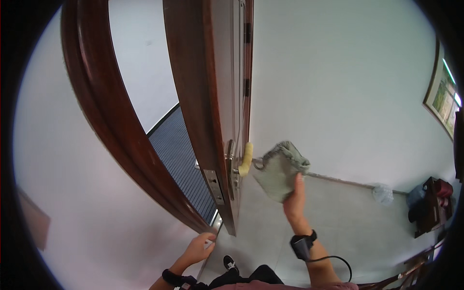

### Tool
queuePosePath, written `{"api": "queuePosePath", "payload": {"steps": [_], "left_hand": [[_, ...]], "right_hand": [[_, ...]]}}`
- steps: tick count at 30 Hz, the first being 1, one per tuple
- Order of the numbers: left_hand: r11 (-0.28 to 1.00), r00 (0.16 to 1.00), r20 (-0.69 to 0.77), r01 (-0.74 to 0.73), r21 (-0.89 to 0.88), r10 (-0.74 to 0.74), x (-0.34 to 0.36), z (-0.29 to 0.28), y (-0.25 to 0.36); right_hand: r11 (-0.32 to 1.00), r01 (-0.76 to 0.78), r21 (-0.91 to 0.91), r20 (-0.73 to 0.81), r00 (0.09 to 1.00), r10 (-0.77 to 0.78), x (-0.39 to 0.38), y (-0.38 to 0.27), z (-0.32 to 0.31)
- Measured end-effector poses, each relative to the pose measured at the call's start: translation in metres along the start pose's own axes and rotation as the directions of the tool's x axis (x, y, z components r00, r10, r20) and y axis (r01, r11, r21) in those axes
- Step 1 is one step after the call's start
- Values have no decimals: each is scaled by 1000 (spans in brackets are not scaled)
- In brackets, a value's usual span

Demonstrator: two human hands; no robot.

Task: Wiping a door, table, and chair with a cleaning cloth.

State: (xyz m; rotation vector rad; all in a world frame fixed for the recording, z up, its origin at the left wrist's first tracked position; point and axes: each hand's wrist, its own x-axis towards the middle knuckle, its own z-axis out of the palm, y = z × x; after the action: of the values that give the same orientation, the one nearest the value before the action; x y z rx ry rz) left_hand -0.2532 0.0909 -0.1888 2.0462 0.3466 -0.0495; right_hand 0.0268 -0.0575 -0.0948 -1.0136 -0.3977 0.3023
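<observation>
In my right hand [294, 203] is a grey-green cloth [278, 176], bunched at its top and hanging loose below. It is raised to the right of a brown wooden door [193, 72], which stands ajar. A lever handle [246, 159] on the door's right face wears a pale yellow cover. The cloth looks close to this handle, but whether they touch I cannot tell. On the door's edge sits a metal lock plate [213, 186]. My left hand [195, 250] is low near the foot of the frame, fingers curled round something small and whitish that I cannot make out.
A dark red-brown door frame [111, 96] curves down on the left, with striped dark carpet [176, 150] beyond the gap. Along the right wall are a clear plastic bag [383, 194] and a dark wooden stand [430, 212] with a red item. A framed picture [442, 99] hangs above.
</observation>
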Motion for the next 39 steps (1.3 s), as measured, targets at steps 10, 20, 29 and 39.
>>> {"api": "queuePosePath", "payload": {"steps": [10, 20, 29, 39], "left_hand": [[937, 664, -662, -234, 258, 348, 90, -64, 57], [936, 439, -830, -223, 272, 345, 169, -67, 115], [915, 329, -854, -184, 359, 402, 187, -55, 105], [951, 352, -885, -166, 262, 305, 190, -59, 98]], "right_hand": [[805, 482, -347, 608, 769, -199, 15, 70, 98], [958, 264, -114, 470, 864, -182, 132, -19, 125], [254, 888, 384, 634, -53, -771, 165, -207, 240], [541, 831, 130, 683, 321, -656, 129, -19, 181]]}}
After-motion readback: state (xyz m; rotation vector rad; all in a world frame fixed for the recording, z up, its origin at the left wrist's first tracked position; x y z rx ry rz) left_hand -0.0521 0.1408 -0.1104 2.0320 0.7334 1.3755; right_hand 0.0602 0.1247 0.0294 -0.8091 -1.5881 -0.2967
